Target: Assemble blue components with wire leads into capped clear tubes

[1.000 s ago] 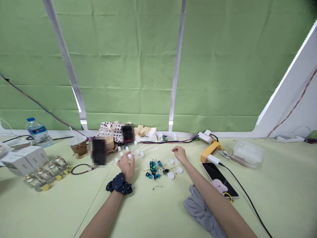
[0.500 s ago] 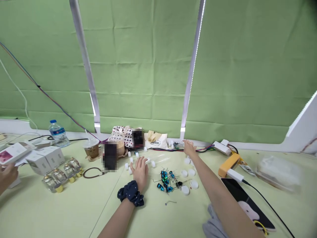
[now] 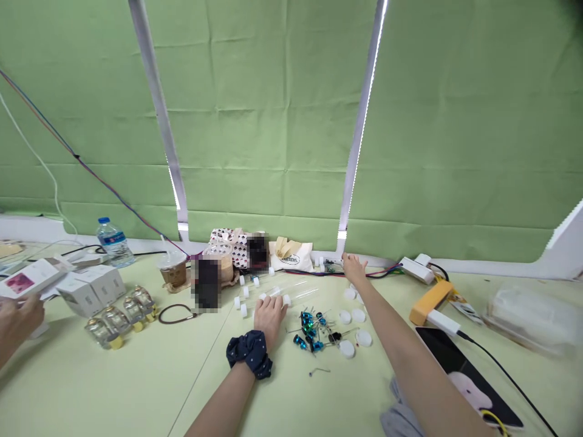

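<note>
My left hand (image 3: 269,314) is down on a group of clear tubes (image 3: 303,291) with white caps, its fingers drawn together around one tube; the grip is partly hidden by the back of the hand. At the back edge of the table, my right hand (image 3: 354,267) has its fingers apart beside the end of a filled clear tube (image 3: 331,265) lying flat. Between my arms is a pile of small blue and black parts with thin metal stems (image 3: 310,331). Several loose white caps (image 3: 347,348) lie around the pile's right side.
A bent metal piece (image 3: 319,370) lies in front. Glass bottles (image 3: 109,326), white boxes (image 3: 93,288), a drink cup (image 3: 173,270) and a water bottle (image 3: 115,243) stand left. Another person's hand (image 3: 22,315) holds a box there. A tablet (image 3: 441,349) and orange block (image 3: 430,301) are right.
My left hand has moved right over the tubes and its fingers have drawn together. My right hand stays at the back tube, fingers slightly more spread. The view has shifted a little.
</note>
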Motion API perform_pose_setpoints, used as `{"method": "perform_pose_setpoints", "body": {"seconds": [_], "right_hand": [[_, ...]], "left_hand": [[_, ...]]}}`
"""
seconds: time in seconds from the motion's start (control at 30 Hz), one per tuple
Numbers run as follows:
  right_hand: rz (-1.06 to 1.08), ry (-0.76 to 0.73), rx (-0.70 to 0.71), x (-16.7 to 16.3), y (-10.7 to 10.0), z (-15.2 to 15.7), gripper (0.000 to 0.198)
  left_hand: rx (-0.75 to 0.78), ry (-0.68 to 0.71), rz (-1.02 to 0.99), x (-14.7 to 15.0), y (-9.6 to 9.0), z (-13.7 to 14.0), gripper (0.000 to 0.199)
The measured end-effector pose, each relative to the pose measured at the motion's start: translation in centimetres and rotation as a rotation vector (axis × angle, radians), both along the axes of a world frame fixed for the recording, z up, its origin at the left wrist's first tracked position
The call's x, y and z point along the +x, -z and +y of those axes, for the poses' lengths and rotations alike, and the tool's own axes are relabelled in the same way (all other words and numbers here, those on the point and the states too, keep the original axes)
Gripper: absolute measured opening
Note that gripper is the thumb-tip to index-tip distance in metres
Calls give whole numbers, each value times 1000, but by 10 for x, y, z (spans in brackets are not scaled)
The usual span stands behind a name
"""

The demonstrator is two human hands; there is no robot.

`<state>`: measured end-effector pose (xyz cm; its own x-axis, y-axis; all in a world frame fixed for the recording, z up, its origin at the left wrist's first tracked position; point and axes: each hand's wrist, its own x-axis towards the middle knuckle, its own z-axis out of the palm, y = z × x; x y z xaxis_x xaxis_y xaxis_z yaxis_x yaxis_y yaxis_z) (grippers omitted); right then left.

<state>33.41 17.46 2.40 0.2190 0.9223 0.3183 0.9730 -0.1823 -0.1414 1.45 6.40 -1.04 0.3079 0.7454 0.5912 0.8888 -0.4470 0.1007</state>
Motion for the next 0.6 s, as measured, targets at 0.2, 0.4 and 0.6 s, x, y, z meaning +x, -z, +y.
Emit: {"method": "perform_pose_setpoints", "body": {"seconds": [0.2,0.4,0.6], "right_hand": [[115,-63,123,-1,-5,-20,27],[432,-165,379,-14,-14,-69,32],[1161,-340,212,-64,-15,-128,48]], "left_hand": [[-123,-4,30,5,6,1,26],[-215,-44,-86,14,-3,-13,27],[-354,287,-526,15,-11,-27,61]]}}
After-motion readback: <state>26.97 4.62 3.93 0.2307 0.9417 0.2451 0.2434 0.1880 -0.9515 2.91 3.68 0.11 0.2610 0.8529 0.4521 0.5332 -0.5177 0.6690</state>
